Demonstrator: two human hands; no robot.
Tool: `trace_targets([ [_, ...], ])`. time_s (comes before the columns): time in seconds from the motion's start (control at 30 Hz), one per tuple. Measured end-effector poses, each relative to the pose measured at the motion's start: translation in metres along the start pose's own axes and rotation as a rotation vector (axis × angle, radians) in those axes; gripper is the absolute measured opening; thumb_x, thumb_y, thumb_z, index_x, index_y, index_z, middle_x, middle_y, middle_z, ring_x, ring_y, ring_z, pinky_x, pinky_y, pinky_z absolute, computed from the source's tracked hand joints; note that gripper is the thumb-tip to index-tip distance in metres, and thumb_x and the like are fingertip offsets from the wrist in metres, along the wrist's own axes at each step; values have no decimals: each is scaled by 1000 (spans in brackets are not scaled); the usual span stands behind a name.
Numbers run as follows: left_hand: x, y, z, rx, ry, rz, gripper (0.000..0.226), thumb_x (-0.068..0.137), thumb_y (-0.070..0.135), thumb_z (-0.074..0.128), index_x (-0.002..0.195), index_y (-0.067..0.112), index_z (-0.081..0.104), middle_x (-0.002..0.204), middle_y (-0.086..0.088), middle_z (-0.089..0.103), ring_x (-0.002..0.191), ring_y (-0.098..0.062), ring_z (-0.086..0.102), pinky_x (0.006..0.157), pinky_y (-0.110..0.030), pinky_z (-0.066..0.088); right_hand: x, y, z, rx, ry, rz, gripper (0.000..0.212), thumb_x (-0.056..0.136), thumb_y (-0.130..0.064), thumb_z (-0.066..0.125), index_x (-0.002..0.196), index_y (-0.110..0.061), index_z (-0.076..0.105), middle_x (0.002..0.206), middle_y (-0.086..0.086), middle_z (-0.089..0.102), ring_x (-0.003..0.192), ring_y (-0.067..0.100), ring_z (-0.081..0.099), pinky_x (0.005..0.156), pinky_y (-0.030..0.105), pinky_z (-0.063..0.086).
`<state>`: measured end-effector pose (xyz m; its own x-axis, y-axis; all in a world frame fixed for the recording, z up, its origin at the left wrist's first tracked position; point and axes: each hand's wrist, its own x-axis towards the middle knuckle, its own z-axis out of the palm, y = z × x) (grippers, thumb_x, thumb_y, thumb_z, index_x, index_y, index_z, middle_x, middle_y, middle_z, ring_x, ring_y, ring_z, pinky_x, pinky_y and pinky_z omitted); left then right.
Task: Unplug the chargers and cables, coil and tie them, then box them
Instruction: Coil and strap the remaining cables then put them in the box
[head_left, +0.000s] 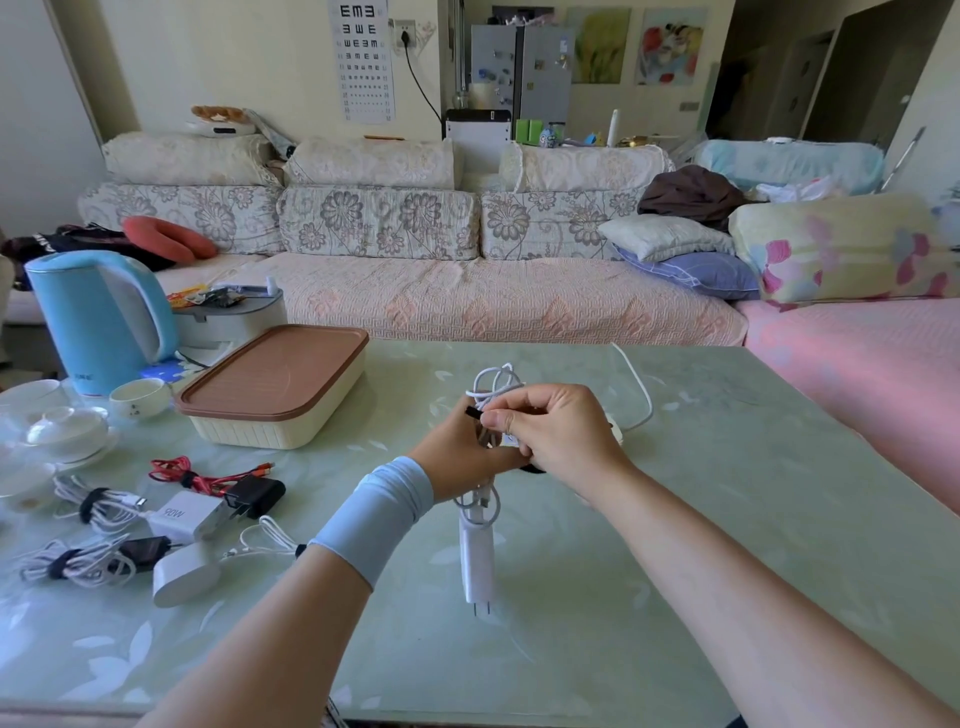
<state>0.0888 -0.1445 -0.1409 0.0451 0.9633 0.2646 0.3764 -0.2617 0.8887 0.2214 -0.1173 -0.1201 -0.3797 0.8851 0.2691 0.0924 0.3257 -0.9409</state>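
My left hand (457, 448) grips a coiled white cable (493, 387) above the table's middle; its loops stick out above my fingers. Below that hand hangs the cable's white charger (477, 564), prongs pointing down. My right hand (558, 434) pinches a black tie strap (474, 413) against the coil. At the left of the table lie tied bundles: a red cable (179, 470) with a black charger (255, 496), a white 90W charger (187, 515), white coiled cables (98, 503), and another white charger (182, 574). A cream box with a brown lid (275, 387) stands shut behind them.
A white power strip, mostly hidden behind my right hand, trails a white cord (641, 389) across the table (701, 519). A blue kettle (98, 317), white cups and bowls (67, 428) crowd the far left. A sofa (467, 296) runs along the table's far side.
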Motion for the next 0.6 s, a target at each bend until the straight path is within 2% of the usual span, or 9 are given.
trace_targets([
  [0.07,-2,-1,0,-42,-80,-20,38,78,6,72,110,1,52,88,-12,64,79,-18,62,73,-33,55,-1,-1,3,-27,18,19,6,79,-11,81,79,-16,77,45,-13,56,41,3,45,45,16,38],
  [0.13,-4,2,-1,-54,-122,-2,26,82,0,67,102,-8,52,78,-6,58,69,-9,56,64,-21,48,0,-1,5,-35,49,41,7,77,-14,83,78,-18,77,43,-11,56,41,5,45,46,15,39],
  [0.2,-7,3,-1,-152,-127,-34,16,79,7,61,90,-3,55,70,-2,52,62,-10,48,58,-23,41,2,-1,7,-27,97,76,11,72,-16,86,74,-19,76,45,-9,58,42,7,48,48,18,42],
  [0.27,-7,4,0,-392,-123,-167,17,77,22,51,87,9,57,65,0,54,57,-12,45,55,-25,37,5,1,9,-6,145,112,19,65,-19,89,66,-21,70,51,-7,62,44,9,51,52,24,45],
  [0.33,-5,1,3,-522,-42,-246,26,90,34,44,91,13,59,64,0,57,57,-16,45,55,-27,37,7,4,10,16,193,132,27,56,-26,85,60,-22,58,54,-6,62,49,14,52,55,33,47],
  [0.37,-4,0,5,-504,35,-272,32,98,37,40,92,13,61,67,-4,58,60,-20,47,56,-29,38,7,5,10,1,207,127,30,54,-31,81,60,-22,53,55,-6,61,51,15,53,57,37,49],
  [0.43,-3,1,11,-406,184,-307,40,103,38,35,88,13,63,71,-10,58,63,-23,48,57,-30,38,6,6,9,-39,200,108,33,55,-35,79,63,-22,50,56,-7,62,52,14,53,58,34,50],
  [0.5,-1,5,15,-405,296,-350,43,103,36,34,79,13,62,64,-9,55,53,-21,45,52,-27,35,6,6,8,-20,137,86,28,69,-19,82,68,-22,55,61,-5,63,52,10,55,56,27,48],
  [0.6,4,3,7,-338,371,-377,45,100,36,31,76,9,57,60,-10,51,46,-20,41,46,-26,35,4,0,4,91,-3,94,22,83,7,69,83,-13,61,68,0,62,48,3,56,49,17,45],
])
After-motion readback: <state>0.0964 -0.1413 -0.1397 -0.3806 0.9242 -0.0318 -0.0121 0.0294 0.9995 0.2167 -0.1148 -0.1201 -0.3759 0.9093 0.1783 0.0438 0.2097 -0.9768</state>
